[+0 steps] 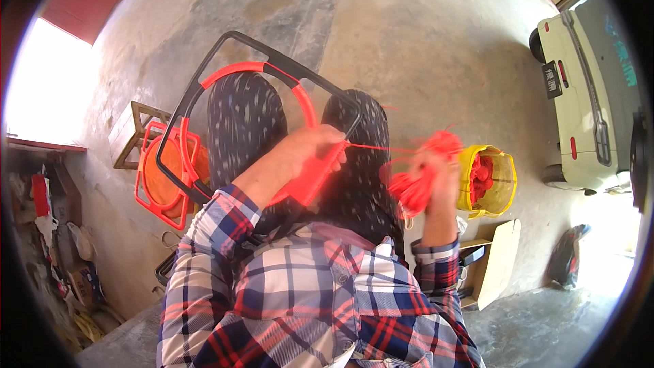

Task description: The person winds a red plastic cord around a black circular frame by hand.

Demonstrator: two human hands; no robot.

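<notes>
A black rounded frame [235, 35] with an inner ring partly wrapped in red [235, 69] rests across my thighs, tilted. My left hand [315, 142] is closed on the right side of the ring, beside a flat red panel [310, 180] that hangs at its lower edge. From that hand a taut red cord [375, 147] runs to the right. My right hand [441, 172], smeared by motion, grips a thick looped bundle of red cord [412, 191] beyond my right knee. Its individual fingers are hard to make out.
On my left, a similar red frame with an orange round center [163, 170] leans near a wooden stool [129, 133]. A yellow bag [504, 180] with red cord inside stands at right, above a wooden box [497, 266]. A parked vehicle [579, 95] is at far right; clutter lines the far left.
</notes>
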